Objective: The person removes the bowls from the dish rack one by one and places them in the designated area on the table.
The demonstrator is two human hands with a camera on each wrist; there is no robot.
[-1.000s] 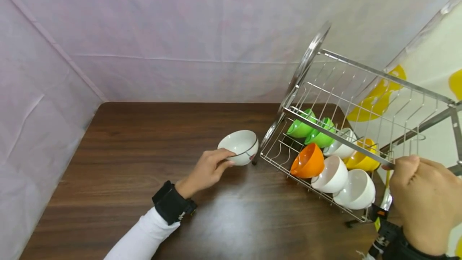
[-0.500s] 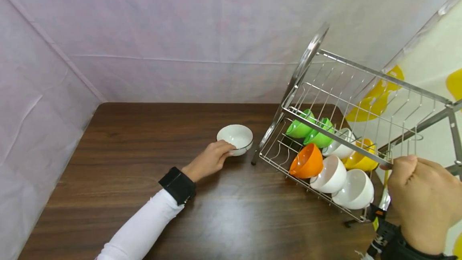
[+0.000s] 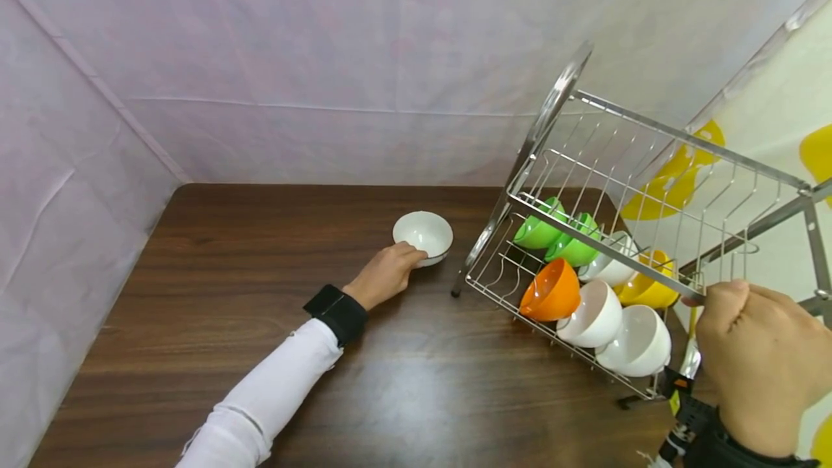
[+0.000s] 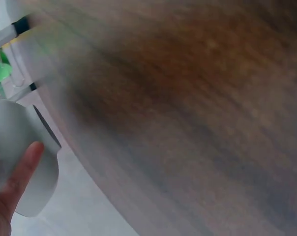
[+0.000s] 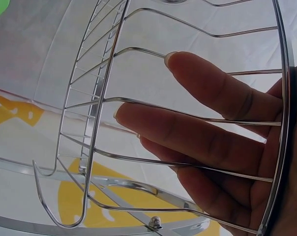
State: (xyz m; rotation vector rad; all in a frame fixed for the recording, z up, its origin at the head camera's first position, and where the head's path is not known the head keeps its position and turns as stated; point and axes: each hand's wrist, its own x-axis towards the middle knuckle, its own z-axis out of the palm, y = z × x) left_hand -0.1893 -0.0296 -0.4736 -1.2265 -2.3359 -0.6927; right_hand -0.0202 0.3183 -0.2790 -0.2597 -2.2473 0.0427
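A white bowl (image 3: 425, 228) with a dark line round its outside is at the back middle of the table, close over the wood. My left hand (image 3: 386, 273) pinches its near rim, thumb inside the bowl in the head view; the left wrist view shows a finger (image 4: 24, 169) along the bowl's outer wall. On the right stands a two-tier metal dish rack (image 3: 624, 256). My right hand (image 3: 767, 352) grips the front rail of its upper shelf, with fingers (image 5: 222, 137) reaching under the wires in the right wrist view.
The rack's lower shelf holds tilted bowls: green ones (image 3: 572, 248), an orange one (image 3: 551, 291), a yellow one (image 3: 650, 287) and white ones (image 3: 637, 341). A rack foot (image 3: 457, 287) stands near the bowl. Pale cloth (image 3: 325, 56) hangs behind the brown table (image 3: 260, 258).
My left hand has carried the white bowl toward the back of the table, away from the rack's front corner, and the bowl now sits more level. The right hand keeps its grip.
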